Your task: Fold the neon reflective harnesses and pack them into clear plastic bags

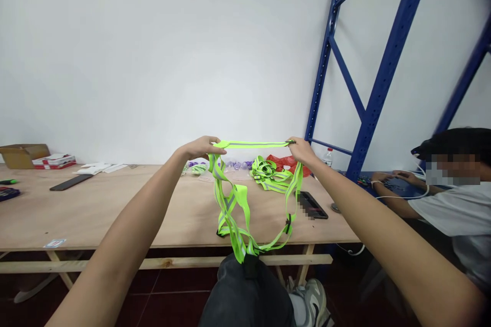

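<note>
A fluorescent yellow-green reflective strap harness (255, 144) with silver stripes is held up between my two hands. My left hand (203, 147) grips the left end of its top strap, fingers closed on the webbing. At the other end, my right hand (300, 150) pinches the strap next to a dark buckle. The top strap runs taut between them, while twisted loops hang down over the table's front edge to my dark-trousered knee (247, 294). Black sliders show on the hanging loops. Behind, a bundle of similar reflective straps (264, 171) lies on the wooden table (184, 209).
Red mesh material (286, 163) and purple items in clear plastic (240, 165) lie by the wall. A phone (312, 205) rests at right, a dark flat bar (71, 182) and cardboard box (25, 156) at left. Blue rack posts (387, 66) rise near a seated person (445, 209).
</note>
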A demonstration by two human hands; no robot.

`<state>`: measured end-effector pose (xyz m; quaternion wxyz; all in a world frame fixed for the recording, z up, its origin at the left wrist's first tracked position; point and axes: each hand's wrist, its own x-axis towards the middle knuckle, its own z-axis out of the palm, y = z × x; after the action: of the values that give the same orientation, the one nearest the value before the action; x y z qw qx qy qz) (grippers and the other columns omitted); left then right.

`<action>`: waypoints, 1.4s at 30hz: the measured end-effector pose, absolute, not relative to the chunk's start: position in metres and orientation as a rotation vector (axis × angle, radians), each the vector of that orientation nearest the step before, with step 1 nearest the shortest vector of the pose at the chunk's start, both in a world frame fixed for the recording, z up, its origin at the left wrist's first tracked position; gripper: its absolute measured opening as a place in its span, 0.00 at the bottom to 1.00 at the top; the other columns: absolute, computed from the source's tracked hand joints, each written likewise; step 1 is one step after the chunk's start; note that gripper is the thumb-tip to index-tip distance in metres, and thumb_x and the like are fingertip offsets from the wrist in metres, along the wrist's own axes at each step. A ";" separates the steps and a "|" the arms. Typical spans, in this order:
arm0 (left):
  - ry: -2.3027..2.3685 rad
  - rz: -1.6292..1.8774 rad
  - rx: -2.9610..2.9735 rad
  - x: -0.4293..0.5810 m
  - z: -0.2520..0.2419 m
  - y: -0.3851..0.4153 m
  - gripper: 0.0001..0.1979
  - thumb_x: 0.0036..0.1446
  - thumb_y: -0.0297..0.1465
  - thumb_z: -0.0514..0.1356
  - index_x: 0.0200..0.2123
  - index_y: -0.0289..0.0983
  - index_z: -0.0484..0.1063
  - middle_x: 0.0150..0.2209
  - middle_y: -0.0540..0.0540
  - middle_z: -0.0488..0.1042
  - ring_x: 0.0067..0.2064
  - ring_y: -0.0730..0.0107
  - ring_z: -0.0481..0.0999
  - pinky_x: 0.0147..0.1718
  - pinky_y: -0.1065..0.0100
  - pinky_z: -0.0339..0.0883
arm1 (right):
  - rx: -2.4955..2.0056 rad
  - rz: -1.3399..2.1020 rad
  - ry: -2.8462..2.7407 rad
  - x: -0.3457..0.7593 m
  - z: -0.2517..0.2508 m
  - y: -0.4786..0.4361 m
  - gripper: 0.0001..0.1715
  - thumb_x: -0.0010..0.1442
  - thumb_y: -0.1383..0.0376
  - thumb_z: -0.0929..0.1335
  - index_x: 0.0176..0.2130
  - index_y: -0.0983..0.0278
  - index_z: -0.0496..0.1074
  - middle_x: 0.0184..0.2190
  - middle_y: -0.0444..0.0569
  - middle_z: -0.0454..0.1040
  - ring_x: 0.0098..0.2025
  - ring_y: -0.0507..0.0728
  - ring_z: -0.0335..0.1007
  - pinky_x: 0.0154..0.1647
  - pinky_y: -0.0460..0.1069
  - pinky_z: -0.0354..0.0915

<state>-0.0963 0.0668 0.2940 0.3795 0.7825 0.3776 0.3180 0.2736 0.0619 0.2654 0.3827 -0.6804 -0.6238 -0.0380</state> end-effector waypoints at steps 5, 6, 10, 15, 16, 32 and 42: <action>0.723 1.165 1.760 -0.103 0.326 0.076 0.25 0.41 0.35 0.74 0.44 0.35 0.75 0.30 0.48 0.74 0.28 0.70 0.74 0.27 0.69 0.68 | -1.848 -0.040 -1.721 0.267 0.283 0.081 0.23 0.61 0.67 0.59 0.50 0.64 0.75 0.38 0.51 0.80 0.31 0.53 0.75 0.32 0.45 0.65; 0.686 1.264 1.705 -0.104 0.331 0.079 0.25 0.43 0.34 0.73 0.45 0.35 0.75 0.29 0.49 0.73 0.26 0.72 0.73 0.27 0.69 0.68 | -1.867 -0.035 -1.759 0.264 0.284 0.085 0.22 0.61 0.66 0.60 0.50 0.63 0.76 0.38 0.50 0.81 0.33 0.53 0.76 0.33 0.45 0.65; 0.614 1.541 1.467 -0.100 0.342 0.094 0.21 0.48 0.30 0.70 0.45 0.36 0.72 0.24 0.52 0.68 0.23 0.74 0.71 0.28 0.66 0.71 | -1.978 -0.127 -1.854 0.251 0.276 0.094 0.17 0.59 0.62 0.67 0.45 0.61 0.79 0.42 0.54 0.81 0.45 0.60 0.76 0.42 0.48 0.66; 0.614 1.533 1.308 -0.083 0.335 0.109 0.21 0.48 0.24 0.65 0.46 0.38 0.65 0.25 0.53 0.69 0.26 0.69 0.74 0.29 0.64 0.73 | -2.085 -0.239 -1.831 0.238 0.244 0.106 0.20 0.58 0.57 0.69 0.44 0.69 0.79 0.48 0.68 0.77 0.54 0.70 0.71 0.53 0.58 0.64; 0.629 1.495 1.318 -0.080 0.331 0.110 0.23 0.47 0.23 0.65 0.47 0.38 0.64 0.25 0.52 0.70 0.26 0.69 0.75 0.28 0.64 0.73 | -2.087 -0.181 -1.786 0.238 0.236 0.109 0.22 0.57 0.56 0.70 0.44 0.69 0.79 0.47 0.69 0.77 0.54 0.71 0.71 0.53 0.59 0.64; 0.510 1.060 1.434 -0.022 0.246 0.123 0.23 0.53 0.26 0.63 0.53 0.38 0.64 0.42 0.41 0.79 0.34 0.62 0.82 0.39 0.60 0.75 | -0.937 0.695 -1.547 0.171 0.104 0.114 0.24 0.57 0.50 0.68 0.47 0.62 0.73 0.47 0.53 0.78 0.49 0.61 0.74 0.50 0.55 0.67; 0.779 1.320 1.189 0.017 0.122 0.161 0.20 0.55 0.30 0.60 0.52 0.38 0.66 0.31 0.46 0.79 0.30 0.67 0.78 0.28 0.71 0.66 | -0.919 0.984 -1.427 0.144 0.055 0.135 0.25 0.48 0.50 0.74 0.40 0.63 0.76 0.38 0.50 0.80 0.43 0.65 0.75 0.47 0.58 0.68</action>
<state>0.0167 0.1611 0.1218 0.5654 0.5058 0.3312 0.5611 0.1443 0.1355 0.0549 0.5561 -0.3894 -0.6045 0.4168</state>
